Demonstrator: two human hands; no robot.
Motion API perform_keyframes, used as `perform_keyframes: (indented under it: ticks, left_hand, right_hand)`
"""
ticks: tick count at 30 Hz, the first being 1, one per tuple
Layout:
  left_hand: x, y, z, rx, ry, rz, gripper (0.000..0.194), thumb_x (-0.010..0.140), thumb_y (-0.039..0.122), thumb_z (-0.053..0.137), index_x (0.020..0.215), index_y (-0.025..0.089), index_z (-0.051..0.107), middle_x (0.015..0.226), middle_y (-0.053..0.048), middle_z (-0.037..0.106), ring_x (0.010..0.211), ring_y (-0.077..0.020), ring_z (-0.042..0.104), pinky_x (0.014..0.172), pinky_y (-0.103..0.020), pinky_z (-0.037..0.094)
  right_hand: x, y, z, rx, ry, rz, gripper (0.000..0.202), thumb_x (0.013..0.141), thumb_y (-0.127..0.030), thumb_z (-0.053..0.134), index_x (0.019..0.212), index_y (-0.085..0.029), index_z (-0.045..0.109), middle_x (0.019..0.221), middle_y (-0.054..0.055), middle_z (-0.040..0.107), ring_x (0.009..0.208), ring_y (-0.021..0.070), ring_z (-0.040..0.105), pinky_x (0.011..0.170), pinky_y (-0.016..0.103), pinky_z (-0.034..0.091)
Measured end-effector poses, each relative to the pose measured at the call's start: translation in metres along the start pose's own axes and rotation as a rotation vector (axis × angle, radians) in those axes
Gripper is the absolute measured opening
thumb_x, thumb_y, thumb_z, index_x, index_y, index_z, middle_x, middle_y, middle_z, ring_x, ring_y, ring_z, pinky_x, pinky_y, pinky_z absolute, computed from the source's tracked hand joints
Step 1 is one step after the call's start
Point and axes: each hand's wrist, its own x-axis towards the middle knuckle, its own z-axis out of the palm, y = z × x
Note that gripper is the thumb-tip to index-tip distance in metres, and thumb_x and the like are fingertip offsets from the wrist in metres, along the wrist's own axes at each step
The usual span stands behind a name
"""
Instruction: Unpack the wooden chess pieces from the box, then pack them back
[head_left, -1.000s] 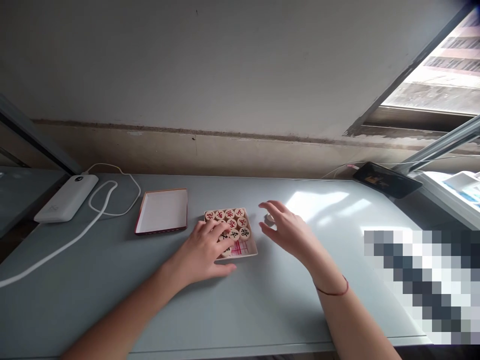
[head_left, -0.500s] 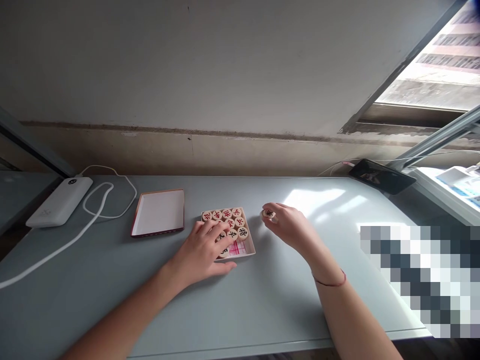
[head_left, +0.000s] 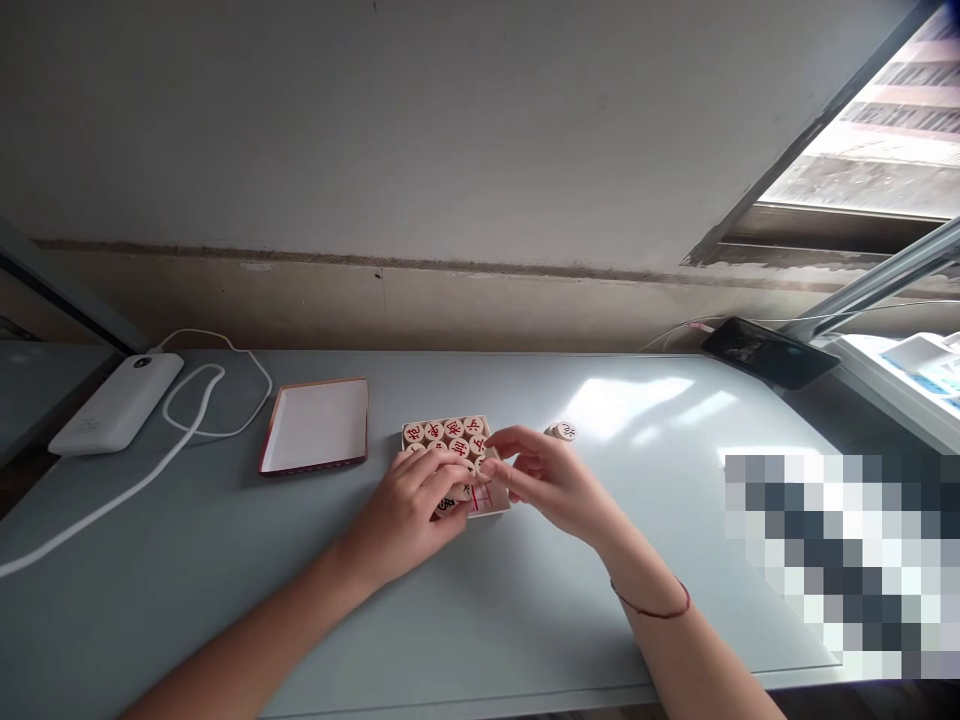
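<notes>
A shallow square box (head_left: 501, 508) holds rows of round wooden Chinese chess pieces (head_left: 453, 430), with red characters on the far rows. My left hand (head_left: 412, 505) lies over the box's near left part, fingers curled and thumb closed against a black-marked chess piece (head_left: 448, 504). At the box's right side, my right hand (head_left: 551, 475) has its thumb and forefinger closed on a chess piece (head_left: 484, 468). Some pieces are hidden under my fingers. Part of the box's printed bottom shows near its front right corner.
A small stack of chess pieces (head_left: 564, 431) stands right of the box. The upturned box lid (head_left: 315, 425) lies to the left. Farther left are a white power bank (head_left: 116, 405) and its cable (head_left: 195, 425). A phone (head_left: 769, 350) leans at the back right.
My right hand has moved left to the box from the spot where it held a chess piece. The small stack now shows on the right. My left thumb has closed in toward the pieces.
</notes>
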Motion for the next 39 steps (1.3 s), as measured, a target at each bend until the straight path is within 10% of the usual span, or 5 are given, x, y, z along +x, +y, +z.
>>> perform_keyframes:
  ticks: [12, 39]
  left_hand:
    - [-0.002, 0.001, 0.01, 0.082, -0.04, 0.0, 0.013, 0.083, 0.021, 0.063, 0.072, 0.019, 0.056, 0.088, 0.001, 0.068, 0.083, -0.0155, 0.06, 0.08, -0.032, 0.037]
    - [-0.005, -0.009, 0.004, 0.242, -0.162, 0.04, 0.027, 0.081, 0.037, 0.064, 0.1, 0.019, 0.055, 0.103, -0.007, 0.062, 0.094, -0.0235, 0.054, 0.082, -0.039, 0.04]
  right_hand:
    - [-0.001, 0.002, -0.008, -0.091, 0.104, -0.029, 0.035, 0.084, -0.05, 0.058, 0.099, -0.019, 0.06, 0.089, 0.005, 0.066, 0.057, 0.0094, 0.056, 0.049, 0.024, 0.047]
    - [-0.007, -0.002, 0.014, -0.702, -0.109, -0.219, 0.011, 0.083, -0.031, 0.066, 0.09, -0.023, 0.066, 0.078, 0.001, 0.062, 0.056, 0.0101, 0.052, 0.051, 0.022, 0.037]
